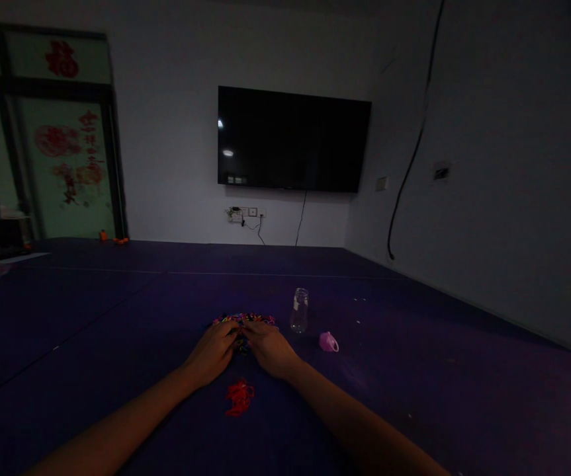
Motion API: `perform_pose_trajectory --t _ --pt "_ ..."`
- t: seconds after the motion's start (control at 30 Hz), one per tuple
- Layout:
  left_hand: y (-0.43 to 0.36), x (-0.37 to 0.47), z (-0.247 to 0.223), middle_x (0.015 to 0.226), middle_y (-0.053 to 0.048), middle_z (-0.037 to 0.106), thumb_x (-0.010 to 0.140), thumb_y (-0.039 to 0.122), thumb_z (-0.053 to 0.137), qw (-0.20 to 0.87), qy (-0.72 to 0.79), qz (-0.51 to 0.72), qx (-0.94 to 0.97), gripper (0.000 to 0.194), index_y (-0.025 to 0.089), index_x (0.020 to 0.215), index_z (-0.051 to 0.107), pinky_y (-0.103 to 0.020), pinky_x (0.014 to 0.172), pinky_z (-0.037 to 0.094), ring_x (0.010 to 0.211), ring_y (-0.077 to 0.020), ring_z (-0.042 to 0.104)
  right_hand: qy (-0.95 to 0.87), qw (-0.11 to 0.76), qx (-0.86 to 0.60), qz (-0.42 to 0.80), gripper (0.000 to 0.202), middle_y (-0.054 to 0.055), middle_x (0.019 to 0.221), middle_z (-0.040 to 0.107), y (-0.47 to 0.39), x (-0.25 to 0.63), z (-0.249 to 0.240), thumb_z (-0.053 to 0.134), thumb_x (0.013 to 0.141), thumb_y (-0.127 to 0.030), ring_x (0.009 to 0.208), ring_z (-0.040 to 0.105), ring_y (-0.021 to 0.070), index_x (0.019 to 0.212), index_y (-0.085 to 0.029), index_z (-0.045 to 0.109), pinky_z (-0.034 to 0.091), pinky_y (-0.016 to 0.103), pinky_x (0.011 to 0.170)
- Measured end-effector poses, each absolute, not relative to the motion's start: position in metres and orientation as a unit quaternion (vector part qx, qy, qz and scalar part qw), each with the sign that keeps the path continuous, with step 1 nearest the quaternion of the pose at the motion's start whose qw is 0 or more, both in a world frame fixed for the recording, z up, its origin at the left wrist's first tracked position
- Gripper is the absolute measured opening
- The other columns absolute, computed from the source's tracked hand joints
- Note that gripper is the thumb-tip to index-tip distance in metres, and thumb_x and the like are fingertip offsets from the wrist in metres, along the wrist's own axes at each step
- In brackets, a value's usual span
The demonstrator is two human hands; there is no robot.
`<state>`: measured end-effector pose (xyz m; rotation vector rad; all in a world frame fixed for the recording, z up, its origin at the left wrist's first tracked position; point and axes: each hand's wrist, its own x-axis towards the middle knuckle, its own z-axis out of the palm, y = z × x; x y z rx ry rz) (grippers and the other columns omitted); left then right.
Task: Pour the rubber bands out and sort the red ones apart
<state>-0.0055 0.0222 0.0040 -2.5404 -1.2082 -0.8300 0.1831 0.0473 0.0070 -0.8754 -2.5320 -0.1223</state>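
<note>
A heap of small multicoloured elastic bands (244, 318) lies on the dark purple surface in front of me. My left hand (214, 350) reaches into its left side, fingers bent and drawn together. From the right, my right hand (271, 345) meets it at the middle of the heap, its fingers also closed in. Both sets of fingertips nearly touch among the bands; whatever they pinch is too small and dark to make out. Closer to me, between my forearms, sits a separate loose pile of red bands (239, 397).
A clear, open-mouthed bottle (300, 311) stands right of the heap. Beside it rests a pink cap with a ring loop (328, 342). A television (294, 140) hangs on the far wall, and a black cable (409, 165) runs down the right wall.
</note>
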Motion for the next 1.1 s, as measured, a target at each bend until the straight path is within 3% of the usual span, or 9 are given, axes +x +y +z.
perform_pose_trajectory --t 0.63,0.87,1.1 --pt "0.028 -0.009 -0.004 0.12 -0.011 0.059 0.083 0.009 0.047 0.115 -0.405 -0.305 -0.854 0.032 0.016 0.112 0.061 -0.043 0.096 0.044 0.112 -0.0229 0.054 -0.92 0.226 -0.315 -0.049 0.037 0.013 0.128 0.055 0.049 0.183 0.006 0.037 0.091 -0.014 0.116 0.051 0.021 0.123 -0.014 0.055 0.041 0.036 0.097" --pt "0.025 -0.01 -0.003 0.124 -0.01 0.059 0.084 0.007 0.043 0.096 -0.411 -0.312 -0.851 0.026 0.017 0.099 0.061 -0.043 0.101 0.041 0.118 -0.0216 0.051 -0.916 0.233 -0.322 -0.044 0.04 0.013 0.132 0.052 0.045 0.183 0.008 0.035 0.09 -0.014 0.118 0.05 0.0219 0.126 -0.012 0.053 0.04 0.036 0.099" --pt "0.035 -0.012 -0.009 0.117 -0.01 0.062 0.087 0.02 0.048 0.084 -0.442 -0.371 -0.812 0.033 0.017 0.12 0.05 -0.041 0.094 0.047 0.109 -0.0213 0.058 -0.939 0.214 -0.263 -0.054 0.039 0.01 0.131 0.053 0.043 0.181 0.011 0.038 0.091 -0.015 0.117 0.05 0.0212 0.128 -0.015 0.051 0.04 0.035 0.098"
